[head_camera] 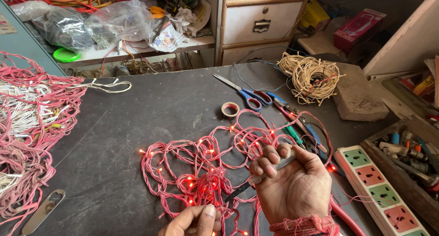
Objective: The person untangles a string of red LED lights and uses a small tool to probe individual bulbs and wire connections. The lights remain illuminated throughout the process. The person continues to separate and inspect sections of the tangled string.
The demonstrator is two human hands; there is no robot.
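Near the front edge of the dark table (137, 126), your right hand (292, 183) is curling its fingers shut around a slim tool with a pale handle (270, 171), whose dark tip is pointing down and left into the tangle of pink string lights (206, 167). Your left hand (194, 219) is showing only partly at the bottom of the view, its thumb and fingers pressing together and pinching a strand of the same wire. The string lights are lying spread in loose loops across the middle of the table, many small red bulbs glowing along them. Just beyond the tangle, a small roll of tape (230, 109) is lying flat, and blue-handled scissors (247, 94) are resting near it. A multi-socket power strip (377, 188) with coloured sockets is sitting to your right, close to your wrist. A coil of pale wire (313, 78) is lying farther back, and a heap of pink and white wires (32, 126) is piling up at the left edge.
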